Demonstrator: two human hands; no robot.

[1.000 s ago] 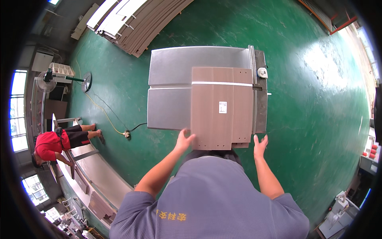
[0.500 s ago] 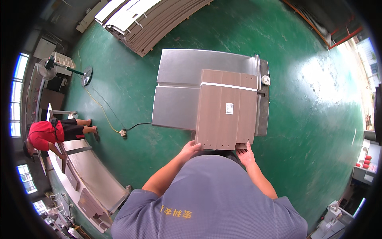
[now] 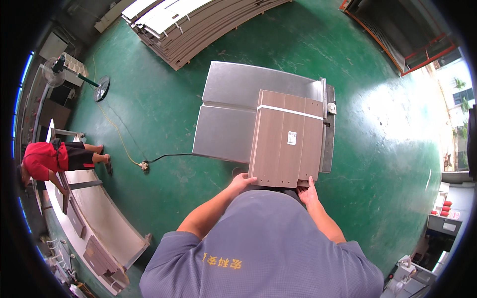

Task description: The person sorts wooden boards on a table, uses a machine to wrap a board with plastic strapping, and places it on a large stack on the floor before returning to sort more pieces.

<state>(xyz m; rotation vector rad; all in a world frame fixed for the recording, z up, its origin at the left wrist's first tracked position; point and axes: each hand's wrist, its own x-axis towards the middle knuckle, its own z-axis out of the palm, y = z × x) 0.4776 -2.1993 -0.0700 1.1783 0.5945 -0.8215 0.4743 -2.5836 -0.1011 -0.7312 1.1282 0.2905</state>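
A bundle of brown panels lies on a silver metal-topped machine, overhanging its near edge towards my body. One white strap runs across the far part of the bundle, and a small white label is stuck near its middle. My left hand grips the near left corner, thumb on top and fingers partly hidden. At the near right corner, my right hand is closed on the bundle with its thumb upward. Small holes line the near edge of the panels.
Long boards are stacked beyond the machine. A standing fan is at the far left; a cable runs from the machine to a plug on the green floor. Left, a person in red bends over a long table with panels.
The view has turned slightly, shifting the surroundings. Both hands keep their grip on the bundle, which stays in nearly the same place on the machine.
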